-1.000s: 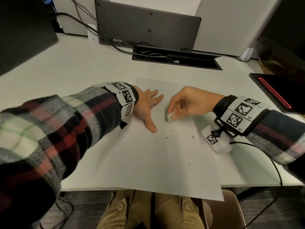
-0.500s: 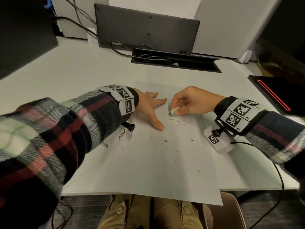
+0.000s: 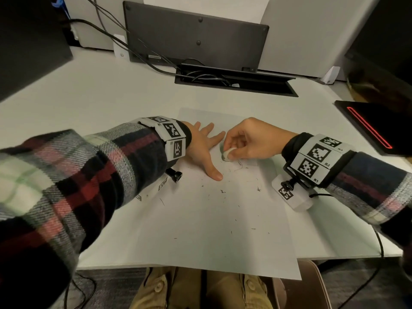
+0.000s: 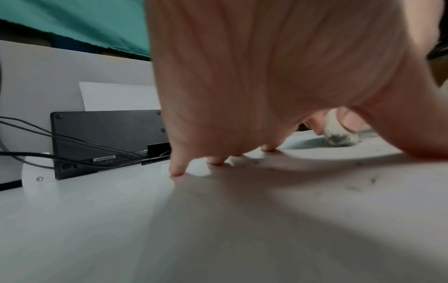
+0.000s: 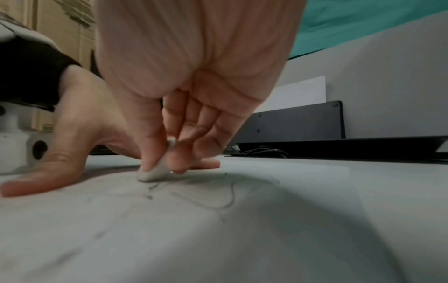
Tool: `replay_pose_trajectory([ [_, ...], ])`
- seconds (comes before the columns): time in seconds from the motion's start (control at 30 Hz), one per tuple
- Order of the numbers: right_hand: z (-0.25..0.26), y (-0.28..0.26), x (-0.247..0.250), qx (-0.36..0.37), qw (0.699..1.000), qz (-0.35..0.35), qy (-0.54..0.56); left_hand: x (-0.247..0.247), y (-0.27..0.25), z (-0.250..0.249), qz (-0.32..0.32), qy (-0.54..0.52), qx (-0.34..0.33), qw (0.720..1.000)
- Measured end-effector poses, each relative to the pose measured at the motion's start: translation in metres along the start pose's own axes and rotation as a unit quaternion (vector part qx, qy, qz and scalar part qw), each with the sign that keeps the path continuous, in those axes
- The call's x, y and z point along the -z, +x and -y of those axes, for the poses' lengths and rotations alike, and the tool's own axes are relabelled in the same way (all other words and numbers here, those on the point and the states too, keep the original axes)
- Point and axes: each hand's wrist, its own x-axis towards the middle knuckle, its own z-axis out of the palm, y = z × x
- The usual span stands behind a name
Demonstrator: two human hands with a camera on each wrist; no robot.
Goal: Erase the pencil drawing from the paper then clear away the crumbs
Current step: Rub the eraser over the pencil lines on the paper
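Observation:
A white sheet of paper [image 3: 214,230] lies on the desk, its near edge hanging over the desk front. Faint pencil lines [image 5: 227,199] remain near its upper middle. My right hand [image 3: 247,143] pinches a small white eraser [image 3: 227,154] between thumb and fingers and presses it on the paper [image 5: 266,239]. The eraser [image 5: 152,173] looks grey and worn at its tip. My left hand [image 3: 204,150] lies flat with spread fingers on the paper just left of the eraser [image 4: 339,134], its fingertips [image 4: 177,170] pressing down. Dark crumbs [image 3: 223,191] are scattered over the sheet.
A dark monitor back [image 3: 196,39] and a cable tray [image 3: 234,82] with cables stand at the desk's far side. A black device with a red line [image 3: 374,128] lies at the right. A dark screen [image 3: 31,41] fills the far left. My knees [image 3: 200,291] show below the desk.
My right hand has rubbed the eraser from near the left thumb up toward the left index finger. More pencil lines show below it now. The left hand stays flat on the paper.

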Motion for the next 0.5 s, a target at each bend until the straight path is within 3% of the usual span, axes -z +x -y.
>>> replay_pose_trajectory([
  [0.13,0.005,-0.009,-0.002,-0.005,0.997,0.069,0.036,0.000,0.000,-0.001,-0.001,0.005,0.002,1.000],
  [0.27,0.001,0.001,0.002,0.009,0.999,-0.003,-0.033,0.001,-0.002,-0.002,-0.004,0.008,0.005,1.000],
  [0.43,0.004,-0.007,0.002,-0.010,0.996,0.080,0.033,0.000,-0.004,-0.003,-0.010,0.009,0.008,1.000],
  [0.5,0.002,-0.008,0.002,-0.007,0.996,0.075,0.038,-0.001,-0.004,-0.003,-0.013,0.002,0.007,1.000],
])
